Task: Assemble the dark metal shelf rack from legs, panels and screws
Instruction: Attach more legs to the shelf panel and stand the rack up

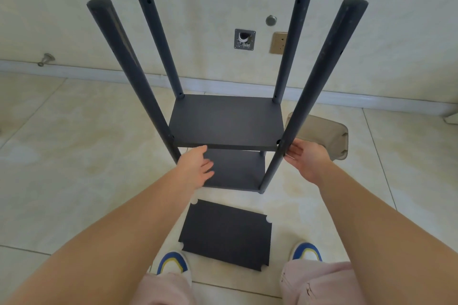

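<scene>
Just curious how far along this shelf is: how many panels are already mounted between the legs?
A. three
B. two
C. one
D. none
B: an upper panel and a lower panel sit between the four legs, while a loose panel lies on the floor.

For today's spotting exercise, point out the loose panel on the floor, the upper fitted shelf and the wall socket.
loose panel [225,235], head view, middle of its flat face.
upper fitted shelf [226,120], head view, centre of its top surface.
wall socket [278,43], head view, middle of its plate.
</scene>
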